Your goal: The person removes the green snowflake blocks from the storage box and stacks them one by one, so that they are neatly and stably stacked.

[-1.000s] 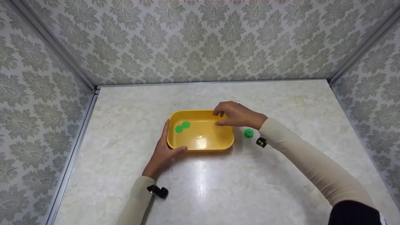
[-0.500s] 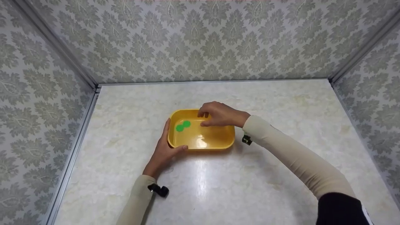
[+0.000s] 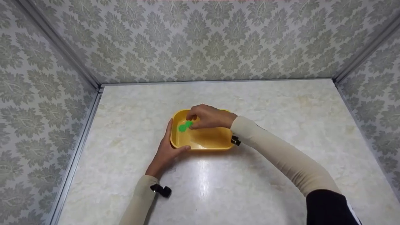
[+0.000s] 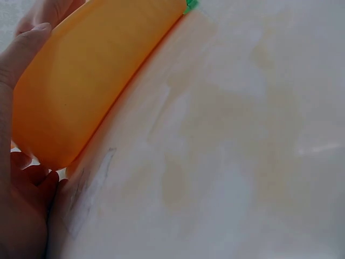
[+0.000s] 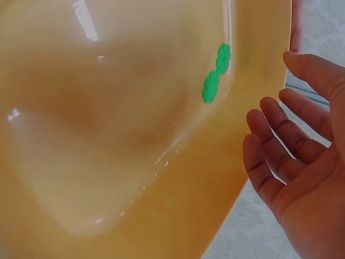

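A yellow plastic tub [image 3: 215,148] with rounded corners stands on the table. My left hand [image 3: 167,149] holds its left end, thumb at the near rim and fingers along the outer wall; in the left wrist view the thumb lies on the rim. Two small green notched discs [image 3: 182,128] lie end to end on the tub floor, near its far left corner. My right hand [image 3: 207,117] hovers over the tub beside these discs, fingers loosely bent and holding nothing. In the right wrist view, the palm and the green discs [image 5: 211,86] are apart.
Past the tub's far end, the left wrist view shows part of another green piece [image 4: 191,5] on the table. Pale marbled tabletop [image 3: 281,103] surrounds the tub. Patterned walls [image 3: 200,40] rise at the back and both sides.
My right hand has moved left across the tub to the two green discs. The loose green piece right of the tub is now hidden in the head view. My left hand stays put.
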A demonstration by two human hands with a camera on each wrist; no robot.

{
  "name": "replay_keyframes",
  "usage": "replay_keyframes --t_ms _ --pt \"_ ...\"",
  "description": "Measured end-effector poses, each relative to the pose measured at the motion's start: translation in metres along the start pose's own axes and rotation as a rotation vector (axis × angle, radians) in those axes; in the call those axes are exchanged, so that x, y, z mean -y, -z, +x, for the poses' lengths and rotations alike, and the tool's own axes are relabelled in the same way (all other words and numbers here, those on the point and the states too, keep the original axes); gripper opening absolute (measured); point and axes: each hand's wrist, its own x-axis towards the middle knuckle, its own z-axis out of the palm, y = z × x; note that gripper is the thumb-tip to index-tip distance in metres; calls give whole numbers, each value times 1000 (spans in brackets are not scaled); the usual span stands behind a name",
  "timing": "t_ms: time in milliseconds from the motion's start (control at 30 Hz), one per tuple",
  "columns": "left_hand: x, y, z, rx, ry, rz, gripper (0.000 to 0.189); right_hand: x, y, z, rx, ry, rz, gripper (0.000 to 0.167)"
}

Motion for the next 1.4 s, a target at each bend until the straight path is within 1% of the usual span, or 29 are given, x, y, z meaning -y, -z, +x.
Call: replay_keyframes --t_ms 167,300,433,500,600,733,867,1000,1167,1300,1400 --pt "1 1 -1 4 -13 -14 126 -2 -9 11 0 38 43 33" --pt "1 0 -2 3 -8 -23 127 -5 -16 18 -12 57 64 30" --pt "0 0 -2 1 3 -21 128 -9 -19 22 -30 50 93 30" --pt "-1 -1 -2 3 -3 -25 128 -13 -20 22 -30 45 114 30" --pt "-1 -1 -2 5 -16 -27 128 -18 -22 22 -15 34 134 30" --pt "-1 0 -2 3 -19 -16 129 -28 -28 21 15 -5 153 30" --pt "0 1 -3 5 -13 -17 129 -36 -37 23 23 -27 187 24" --pt "0 1 -3 8 -13 -18 128 -39 -44 26 5 -13 209 20" --pt "-1 1 -4 6 -5 -14 128 -38 -49 29 -17 -18 176 23" --pt "0 1 -4 6 -10 -10 127 -36 -51 31 -34 -14 120 21" --pt "1 1 -3 7 -15 -8 127 -34 -53 32 -46 -11 99 19"
